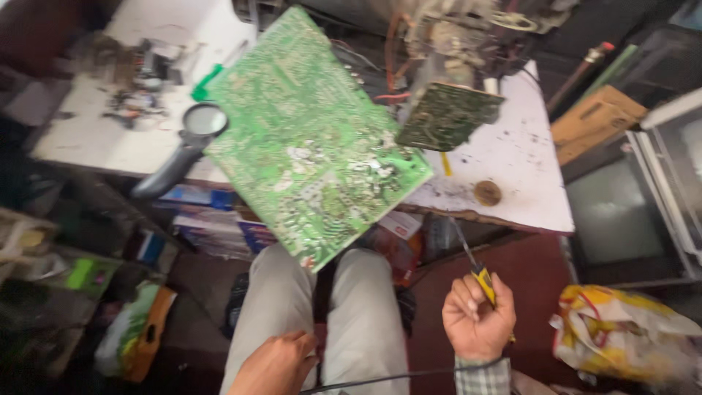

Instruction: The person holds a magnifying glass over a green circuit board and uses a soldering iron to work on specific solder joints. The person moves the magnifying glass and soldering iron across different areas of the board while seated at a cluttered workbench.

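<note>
A white, stained desk point(512, 157) spreads across the top of the view, and a large green circuit board point(307, 139) lies tilted over its front edge, its lower corner hanging out above the person's knees. A smaller dark green board point(447, 115) stands propped just beyond it to the right, and a black-handled magnifying glass point(191, 139) rests beside the big board's left edge. Well below the board, the right hand point(477, 320) is closed around a yellow-handled soldering iron point(479, 276), its thin tip pointing up toward the desk's edge but apart from the board. The left hand point(276, 363) rests on the left thigh, fingers loosely curled, holding nothing visible.
</note>
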